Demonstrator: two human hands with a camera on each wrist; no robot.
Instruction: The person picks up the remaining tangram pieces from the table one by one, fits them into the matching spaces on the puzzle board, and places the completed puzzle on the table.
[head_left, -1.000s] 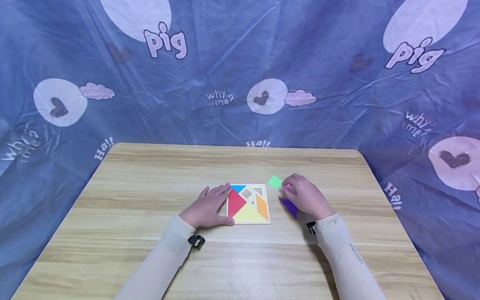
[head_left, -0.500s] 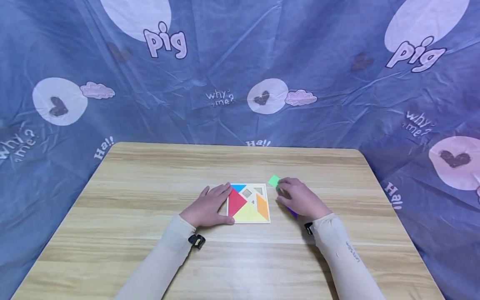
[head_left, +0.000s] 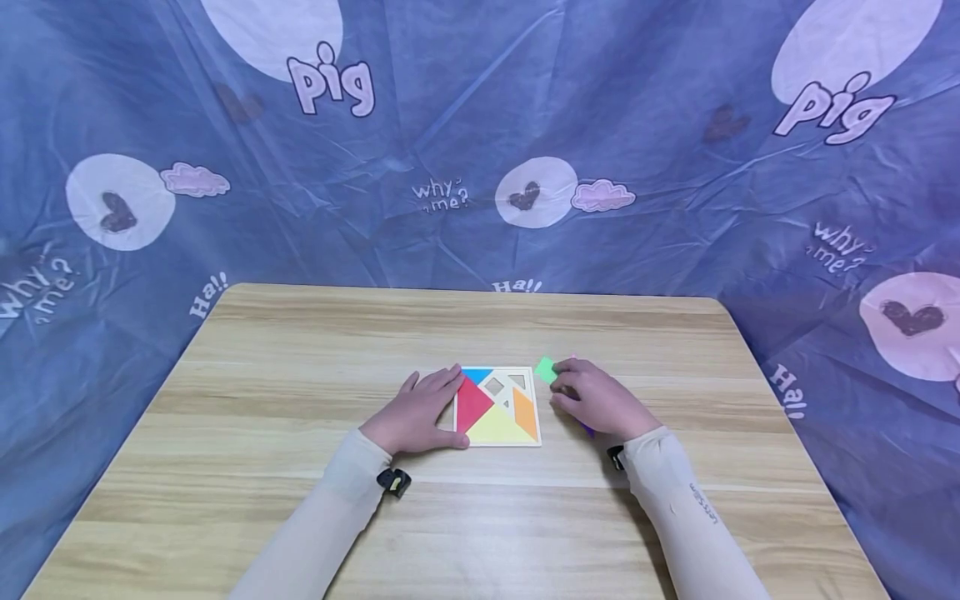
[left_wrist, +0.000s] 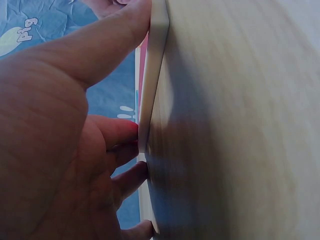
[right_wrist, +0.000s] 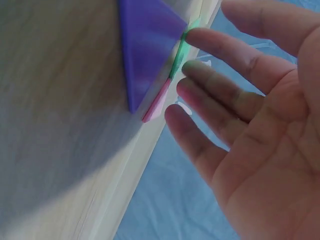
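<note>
A white tangram board lies flat, with red, blue, yellow and orange pieces in it and several vacant recesses. My left hand rests along its left side, thumb at the near corner and fingertips at the far corner. Right of the board, the fingertips of my right hand are at a green square piece; its fingers are slightly bent and spread. A purple triangle and a pink piece lie beneath that hand, mostly hidden in the head view.
The wooden table has its far edge against a blue printed cloth, which also hangs at both sides. Black straps show at the wrists.
My right hand has drawn back slightly to the left and toward me, from over the pink piece to the green square. The green square has slid slightly toward the board. My left hand stays put.
</note>
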